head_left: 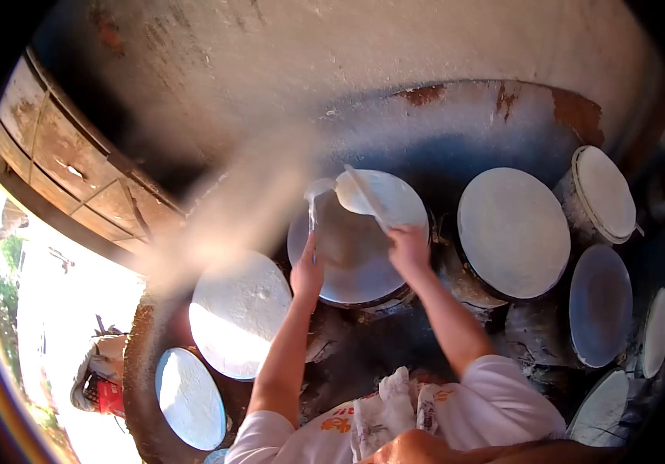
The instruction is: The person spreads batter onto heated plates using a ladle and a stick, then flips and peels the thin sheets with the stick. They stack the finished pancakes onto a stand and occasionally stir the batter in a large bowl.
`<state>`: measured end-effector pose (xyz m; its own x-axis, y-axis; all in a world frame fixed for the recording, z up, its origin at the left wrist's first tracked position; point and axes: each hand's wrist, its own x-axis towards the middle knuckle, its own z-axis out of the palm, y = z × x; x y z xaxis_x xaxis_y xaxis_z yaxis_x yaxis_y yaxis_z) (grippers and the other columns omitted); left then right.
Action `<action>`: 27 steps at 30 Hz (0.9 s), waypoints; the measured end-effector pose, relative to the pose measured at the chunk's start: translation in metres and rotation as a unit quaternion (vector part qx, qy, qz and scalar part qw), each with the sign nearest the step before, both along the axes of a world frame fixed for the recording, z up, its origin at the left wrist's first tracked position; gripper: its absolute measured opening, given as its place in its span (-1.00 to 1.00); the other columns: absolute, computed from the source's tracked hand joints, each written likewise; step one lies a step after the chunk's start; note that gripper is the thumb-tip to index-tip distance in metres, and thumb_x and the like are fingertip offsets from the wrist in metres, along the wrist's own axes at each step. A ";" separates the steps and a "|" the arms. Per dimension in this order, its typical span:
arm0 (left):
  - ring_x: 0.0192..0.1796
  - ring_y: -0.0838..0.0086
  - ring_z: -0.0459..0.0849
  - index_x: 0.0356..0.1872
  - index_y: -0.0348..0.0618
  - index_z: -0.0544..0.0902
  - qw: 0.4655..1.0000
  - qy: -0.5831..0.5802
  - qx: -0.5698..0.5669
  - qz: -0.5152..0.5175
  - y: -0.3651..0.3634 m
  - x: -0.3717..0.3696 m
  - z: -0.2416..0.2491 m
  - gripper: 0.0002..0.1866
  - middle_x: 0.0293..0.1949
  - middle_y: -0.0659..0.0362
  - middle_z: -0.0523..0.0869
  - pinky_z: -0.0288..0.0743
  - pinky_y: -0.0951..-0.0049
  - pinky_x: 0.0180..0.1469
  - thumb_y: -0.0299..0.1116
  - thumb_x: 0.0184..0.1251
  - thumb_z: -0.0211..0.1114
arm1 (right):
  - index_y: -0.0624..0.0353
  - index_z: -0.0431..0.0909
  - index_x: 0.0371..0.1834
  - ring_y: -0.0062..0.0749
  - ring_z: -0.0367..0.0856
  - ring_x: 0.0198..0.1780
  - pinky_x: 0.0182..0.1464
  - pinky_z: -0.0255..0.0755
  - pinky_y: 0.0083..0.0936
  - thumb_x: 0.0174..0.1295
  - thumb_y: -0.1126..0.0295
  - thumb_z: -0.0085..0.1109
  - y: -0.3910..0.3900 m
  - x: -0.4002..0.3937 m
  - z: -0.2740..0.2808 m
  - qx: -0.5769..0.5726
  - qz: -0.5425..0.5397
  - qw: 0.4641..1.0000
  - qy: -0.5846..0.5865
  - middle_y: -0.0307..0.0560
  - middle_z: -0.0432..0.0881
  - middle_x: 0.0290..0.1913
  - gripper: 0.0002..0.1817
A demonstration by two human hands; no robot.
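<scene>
My left hand is closed around the handle of a ladle, whose bowl is at the griddle's upper left edge. My right hand grips a flat, pale spreader, slanting up and left over the griddle. Under both tools lies a round grey griddle. A layer of white batter covers its upper right part, while the lower left surface shows bare and grey. The spreader's edge is over the batter; whether it touches cannot be made out.
Other round griddles surround me: white-covered ones at left, lower left and right, and a grey one farther right. A white-topped round vessel leans at upper right. Pale steam or blur veils the left.
</scene>
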<state>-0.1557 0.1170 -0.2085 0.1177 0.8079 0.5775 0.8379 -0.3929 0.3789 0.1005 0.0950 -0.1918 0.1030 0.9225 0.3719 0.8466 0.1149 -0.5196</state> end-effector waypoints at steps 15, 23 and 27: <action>-0.76 0.67 0.16 0.43 0.23 0.15 0.690 -0.666 -0.271 0.082 -0.086 0.099 0.112 -0.46 -0.68 0.38 0.22 0.09 0.63 -0.72 -0.37 0.47 -0.02 | 0.21 0.68 -0.39 0.01 0.58 -0.24 -0.11 0.45 -0.28 -0.19 0.59 0.13 0.064 0.033 0.024 0.017 0.341 0.937 0.072 0.01 0.65 -0.27 -0.76; -0.77 0.66 0.24 0.44 0.20 0.15 0.750 -0.571 -0.281 0.181 -0.090 0.120 0.084 -0.40 -0.71 0.36 0.29 0.18 0.57 -0.73 -0.44 0.42 0.06 | 0.17 0.68 -0.28 -0.10 0.53 -0.15 -0.08 0.44 -0.30 -0.12 0.58 0.19 0.120 0.117 -0.005 0.039 0.287 0.957 -0.019 -0.11 0.63 -0.22 -0.73; -0.80 0.66 0.23 0.44 0.18 0.16 0.767 -0.551 -0.253 0.209 -0.098 0.117 0.084 -0.39 -0.72 0.35 0.31 0.18 0.55 -0.76 -0.47 0.40 0.05 | 0.14 0.68 -0.30 -0.07 0.53 -0.08 -0.01 0.43 -0.29 -0.14 0.57 0.15 0.118 0.060 -0.006 -0.051 0.407 0.911 0.031 -0.09 0.62 -0.19 -0.72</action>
